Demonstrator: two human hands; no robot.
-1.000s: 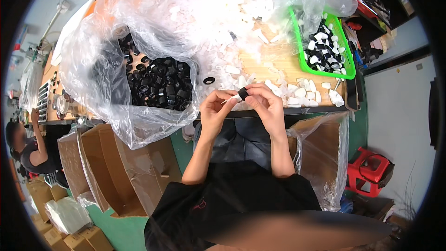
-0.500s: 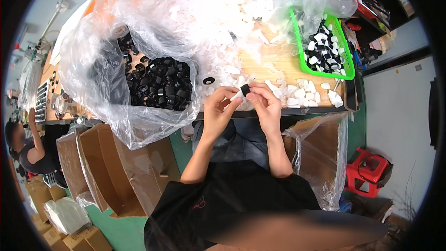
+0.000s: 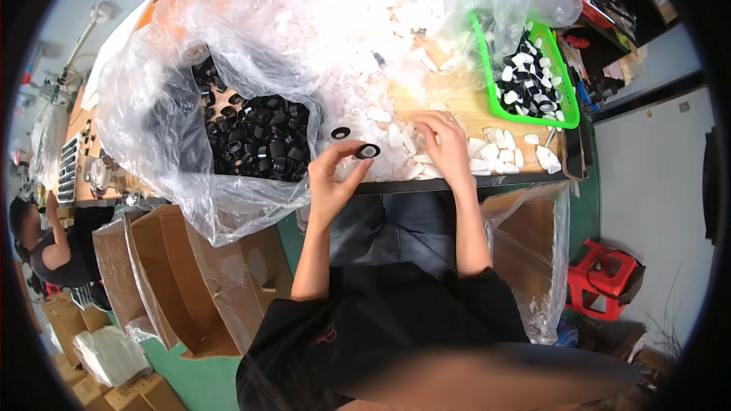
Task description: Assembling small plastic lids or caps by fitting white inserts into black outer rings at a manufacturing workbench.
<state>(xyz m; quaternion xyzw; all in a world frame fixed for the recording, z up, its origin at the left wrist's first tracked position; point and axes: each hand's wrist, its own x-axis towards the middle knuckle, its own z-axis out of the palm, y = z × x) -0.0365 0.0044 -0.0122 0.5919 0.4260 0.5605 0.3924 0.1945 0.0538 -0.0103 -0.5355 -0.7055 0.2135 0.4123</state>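
Observation:
My left hand pinches a black ring between thumb and fingers, its pale middle facing up. A second black ring lies just beyond that hand on the table. My right hand is over the loose white plastic pieces, thumb and forefinger apart. Nothing shows between those fingers, and the other fingertips are partly hidden. More white pieces lie to the right of this hand, near the table edge.
At left, a clear plastic bag holds many black rings. A green basket at right contains black and white parts. Cardboard boxes stand below the table; a red stool is at right. Another person sits far left.
My hands were together, holding a white piece with a black ring around it. They have moved apart: the left now holds a black ring, while the right has shifted to the white pieces.

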